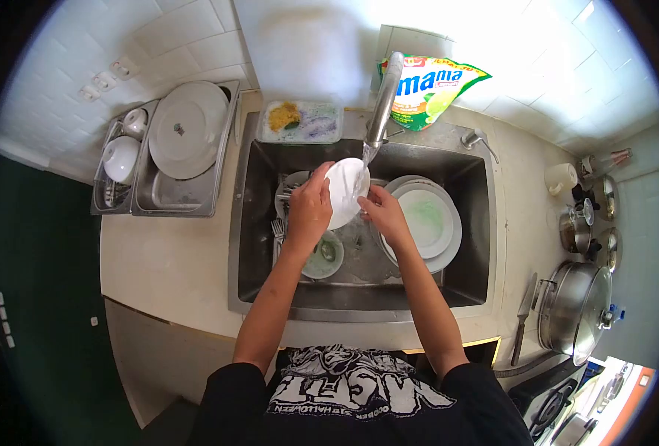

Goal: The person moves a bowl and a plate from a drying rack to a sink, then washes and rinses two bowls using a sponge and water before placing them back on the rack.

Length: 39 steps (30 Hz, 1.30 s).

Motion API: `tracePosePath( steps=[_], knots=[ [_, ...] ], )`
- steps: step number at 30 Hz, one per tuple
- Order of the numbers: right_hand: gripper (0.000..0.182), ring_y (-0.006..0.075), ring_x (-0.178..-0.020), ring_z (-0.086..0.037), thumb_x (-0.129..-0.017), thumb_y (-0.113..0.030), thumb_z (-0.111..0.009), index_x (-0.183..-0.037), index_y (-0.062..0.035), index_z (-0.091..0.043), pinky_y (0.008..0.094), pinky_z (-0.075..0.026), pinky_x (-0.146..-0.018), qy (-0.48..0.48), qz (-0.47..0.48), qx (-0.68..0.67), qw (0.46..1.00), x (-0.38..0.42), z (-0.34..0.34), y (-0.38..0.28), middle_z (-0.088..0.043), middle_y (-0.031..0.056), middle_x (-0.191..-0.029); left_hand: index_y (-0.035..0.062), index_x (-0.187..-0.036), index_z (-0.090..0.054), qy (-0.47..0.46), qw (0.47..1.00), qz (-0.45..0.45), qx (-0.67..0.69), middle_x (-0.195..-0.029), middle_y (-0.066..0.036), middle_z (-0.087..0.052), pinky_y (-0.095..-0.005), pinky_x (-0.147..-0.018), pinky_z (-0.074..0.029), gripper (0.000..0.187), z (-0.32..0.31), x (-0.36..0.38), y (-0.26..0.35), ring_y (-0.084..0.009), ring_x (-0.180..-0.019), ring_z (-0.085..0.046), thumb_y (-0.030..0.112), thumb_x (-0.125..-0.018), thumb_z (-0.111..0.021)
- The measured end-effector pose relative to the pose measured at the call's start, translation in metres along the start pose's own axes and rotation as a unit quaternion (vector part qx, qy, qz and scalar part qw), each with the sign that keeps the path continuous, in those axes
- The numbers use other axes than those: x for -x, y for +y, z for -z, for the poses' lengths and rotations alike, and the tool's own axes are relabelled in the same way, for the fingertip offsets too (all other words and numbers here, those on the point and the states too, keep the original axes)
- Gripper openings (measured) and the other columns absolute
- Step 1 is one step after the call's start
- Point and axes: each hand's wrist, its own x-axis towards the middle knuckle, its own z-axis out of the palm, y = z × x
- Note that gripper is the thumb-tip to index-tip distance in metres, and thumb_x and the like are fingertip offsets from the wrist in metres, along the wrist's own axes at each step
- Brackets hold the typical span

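White plate (pixel 342 195) gripped by the left hand (pixel 309 209) under running water; right hand (pixel 384 213) seemingly rubs its rim.

White plate (pixel 342 195) tilted under running water, over sink.

Glossy white ceramic plate (pixel 344 192) gleaming wet, brushed steel sink (pixel 259 223) showing matt, shiny metal tap (pixel 384 97) at twelve o'clock, polished steel pot lid (pixel 584 301) glinting at four o'clock, glossy plastic pouch (pixel 430 89)

Holding a small white plate (pixel 344 192) under the running tap (pixel 384 97), left hand (pixel 309 209) gripping its rim, right hand (pixel 383 213) touching its edge, over the sink (pixel 249 223)
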Motion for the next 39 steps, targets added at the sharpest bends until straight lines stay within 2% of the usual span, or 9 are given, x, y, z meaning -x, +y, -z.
tracePosePath(
  steps=[3,6,10,15,20,23,28,37,39],
  knots=[
    [0.042,0.0135,-0.081,-0.062,-0.085,-0.018,-0.062,-0.12,0.0026,-0.053,0.0268,-0.052,-0.066,-0.022,0.003,-0.03,0.999,-0.009,-0.002,0.001,-0.064,0.0085,-0.095,0.0054,-0.116,-0.058,-0.004,1.0,0.02,0.004,-0.095,-0.022,-0.064,-0.0437,-0.071,-0.049,0.03,0.002,-0.001,0.006,-0.0409,-0.089,-0.061,0.007,-0.087,-0.055],
    [0.038,0.014,-0.085,-0.062,-0.086,-0.016,-0.06,-0.119,0.0018,-0.055,0.0272,-0.05,-0.07,-0.046,-0.089,-0.227,0.969,0.005,-0.002,-0.017,-0.064,0.0093,-0.098,0.0,-0.109,-0.062,0.044,0.997,0.012,0.055,-0.086,-0.013,-0.069,-0.0338,-0.065,-0.05,0.025,-0.01,-0.003,-0.034,-0.0232,-0.07,-0.067,0.01,-0.086,-0.061],
    [0.036,0.0174,-0.088,-0.062,-0.086,-0.013,-0.058,-0.118,0.0032,-0.054,0.0299,-0.049,-0.077,-0.027,-0.021,-0.152,0.988,0.019,0.005,-0.018,-0.064,0.0119,-0.101,-0.0017,-0.099,-0.065,-0.084,0.932,0.24,0.259,-0.084,-0.005,-0.066,-0.0268,-0.059,-0.049,0.022,-0.025,0.007,-0.055,-0.0107,-0.067,-0.062,0.016,-0.087,-0.064],
    [0.035,0.0201,-0.083,-0.064,-0.083,-0.013,-0.056,-0.113,0.0054,-0.058,0.0317,-0.05,-0.073,0.035,0.029,0.147,0.988,0.036,0.034,-0.032,-0.066,0.0127,-0.095,0.0,-0.106,-0.064,-0.146,0.828,0.369,0.395,-0.087,-0.006,-0.067,-0.0281,-0.065,-0.05,0.027,-0.06,0.03,-0.056,-0.0126,-0.074,-0.062,0.022,-0.09,-0.06],
    [0.034,0.0174,-0.066,-0.062,-0.082,-0.015,-0.055,-0.109,0.0039,-0.06,0.0303,-0.049,-0.056,0.008,-0.072,0.088,0.994,0.044,0.064,-0.043,-0.065,0.0101,-0.082,-0.0004,-0.121,-0.052,-0.23,0.748,0.372,0.499,-0.106,-0.01,-0.063,-0.0342,-0.08,-0.053,0.032,-0.073,0.036,-0.049,-0.019,-0.094,-0.063,0.014,-0.092,-0.056],
    [0.035,0.0139,-0.066,-0.061,-0.083,-0.017,-0.055,-0.112,0.0035,-0.059,0.0264,-0.047,-0.053,0.008,-0.105,-0.02,0.994,0.042,0.069,-0.037,-0.064,0.0086,-0.083,0.0003,-0.124,-0.048,-0.224,0.654,0.401,0.601,-0.112,-0.012,-0.06,-0.0358,-0.085,-0.053,0.036,-0.075,0.028,-0.038,-0.0206,-0.099,-0.062,0.009,-0.09,-0.055],
    [0.038,0.013,-0.071,-0.061,-0.085,-0.019,-0.06,-0.115,0.0044,-0.056,0.0256,-0.048,-0.055,0.009,-0.076,-0.024,0.997,0.044,0.055,-0.011,-0.064,0.0083,-0.089,-0.0019,-0.119,-0.055,-0.176,0.814,0.324,0.449,-0.1,-0.011,-0.065,-0.0308,-0.074,-0.051,0.032,-0.075,0.023,-0.049,-0.0161,-0.085,-0.063,0.007,-0.089,-0.057],
    [0.029,0.0132,-0.082,-0.06,-0.091,-0.017,-0.057,-0.109,0.005,-0.06,0.0285,-0.047,-0.075,0.13,0.026,-0.076,0.988,0.028,0.009,0.014,-0.066,0.0107,-0.092,-0.002,-0.093,-0.066,-0.075,0.967,0.208,0.127,-0.071,-0.009,-0.066,-0.0309,-0.061,-0.047,0.027,-0.049,0.012,-0.047,-0.0126,-0.064,-0.059,0.023,-0.084,-0.065],
    [0.029,0.0132,-0.082,-0.06,-0.091,-0.017,-0.057,-0.11,0.0058,-0.059,0.0282,-0.047,-0.075,0.132,0.061,-0.032,0.989,0.029,0.008,0.007,-0.066,0.0108,-0.093,-0.0021,-0.1,-0.065,-0.092,0.957,0.228,0.157,-0.081,-0.007,-0.066,-0.0298,-0.064,-0.048,0.027,-0.048,0.014,-0.052,-0.0134,-0.07,-0.061,0.021,-0.086,-0.063]
  ],
)
